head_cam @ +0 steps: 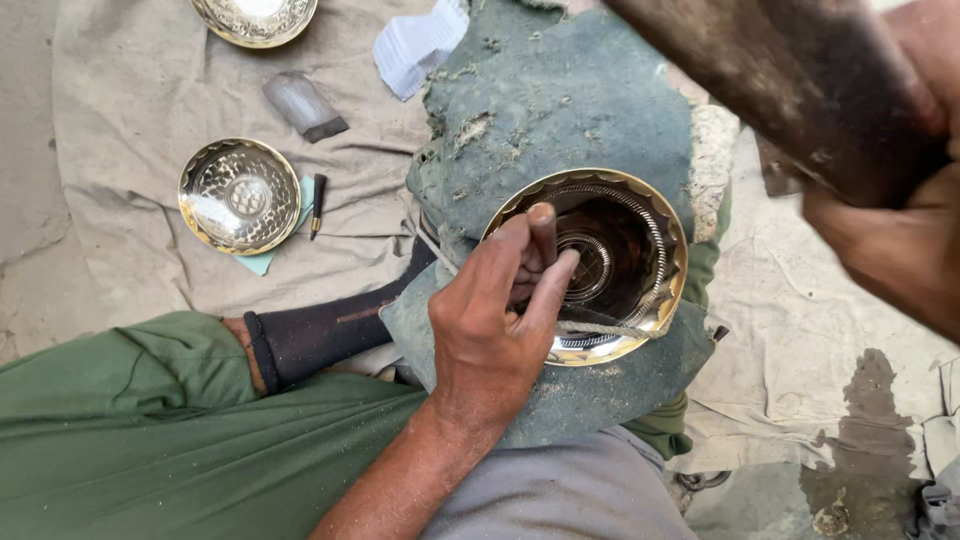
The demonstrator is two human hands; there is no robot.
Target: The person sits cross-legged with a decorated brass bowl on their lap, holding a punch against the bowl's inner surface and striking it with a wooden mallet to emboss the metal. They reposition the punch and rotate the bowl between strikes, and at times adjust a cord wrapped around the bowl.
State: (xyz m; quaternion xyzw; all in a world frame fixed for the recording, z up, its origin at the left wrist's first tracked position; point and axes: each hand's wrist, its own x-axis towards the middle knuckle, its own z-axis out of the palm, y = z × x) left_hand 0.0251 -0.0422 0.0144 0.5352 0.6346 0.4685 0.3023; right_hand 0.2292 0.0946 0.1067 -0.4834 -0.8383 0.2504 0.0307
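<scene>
Left hand [490,330] fingers pinch a punch [543,235] inside the brass bowl [640,240]; right hand [900,250] fingers grip a blurred hammer [800,80], far right.

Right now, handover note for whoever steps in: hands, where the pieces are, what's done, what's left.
Left hand: holds a small punch upright, tip inside the brass bowl.
Right hand: raised at upper right, gripping a hammer, blurred.
The bowl sits tilted on a worn green pad over the lap.
Done: ring patterns on the bowl's floor and under its rim.
Left: the wall between them looks plain.
A finished patterned bowl and a spare punch lie on the cloth at left.
</scene>
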